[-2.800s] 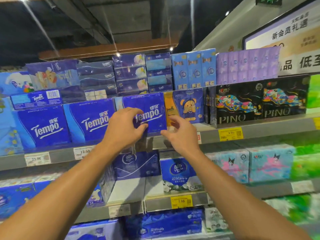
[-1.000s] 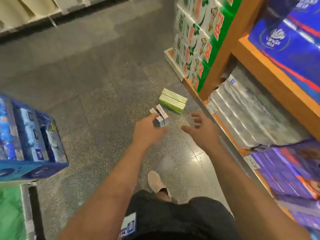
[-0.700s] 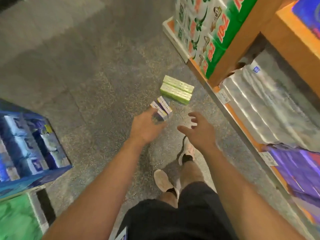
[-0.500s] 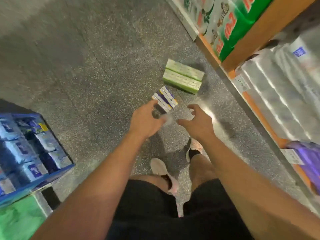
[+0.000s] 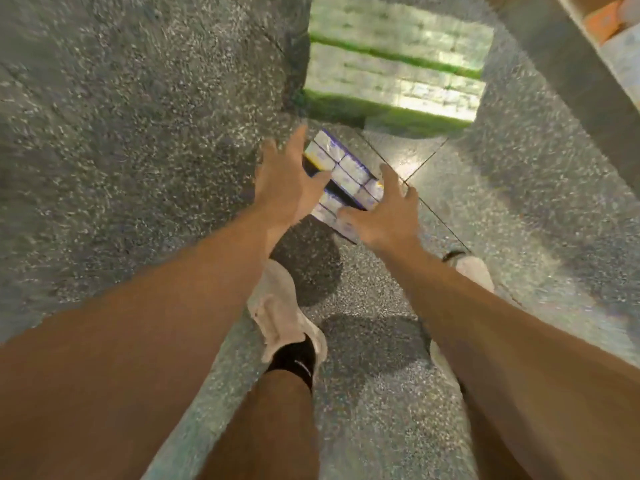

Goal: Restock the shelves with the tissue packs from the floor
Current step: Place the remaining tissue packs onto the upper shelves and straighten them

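A small white and purple tissue pack (image 5: 349,174) lies on the speckled grey floor (image 5: 138,133). My left hand (image 5: 287,181) hovers over its left side with fingers spread. My right hand (image 5: 377,213) reaches over its near right end, fingers also spread. Neither hand grips the pack; whether they touch it is unclear in the blur. Beyond it lies a larger green and white tissue pack (image 5: 394,64) on the floor.
The base of a shelf unit (image 5: 571,71) runs along the upper right. My two feet in light shoes (image 5: 280,310) stand just behind the small pack. Open floor spreads to the left.
I turned from the shelf and bent down to the floor. Both hands have dropped closer to the small pack and now frame it, and the view has closed in on it.
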